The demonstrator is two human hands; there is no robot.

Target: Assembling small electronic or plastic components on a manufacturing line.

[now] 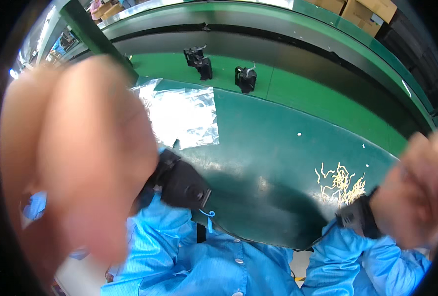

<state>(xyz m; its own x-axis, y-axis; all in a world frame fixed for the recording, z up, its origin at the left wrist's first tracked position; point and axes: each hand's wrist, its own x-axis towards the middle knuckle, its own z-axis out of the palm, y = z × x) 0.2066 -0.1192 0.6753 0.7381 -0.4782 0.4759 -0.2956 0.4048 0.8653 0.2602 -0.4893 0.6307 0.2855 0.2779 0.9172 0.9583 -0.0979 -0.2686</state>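
My left hand [85, 158] is raised close to the view at the left, large and smeared by motion. My right hand [416, 197], also blurred, is lifted at the right edge. Neither hand shows its fingers sharply, and nothing can be made out in them. Black devices on straps sit at both wrists, a left one [184, 187] and a right one [359, 217]. A shiny clear plastic sheet or bag [191, 116] lies on the green table [258, 148] beyond my left hand. Nearest to my right hand is a loose pile of thin cream-coloured strips [341, 182].
Two small black parts, one at the left [199, 63] and one at the right [246, 79], stand on the brighter green strip behind the table. A dark raised ledge [278, 47] runs beyond them. Cardboard boxes [362, 15] are at the far right. A green post [93, 32] rises at left.
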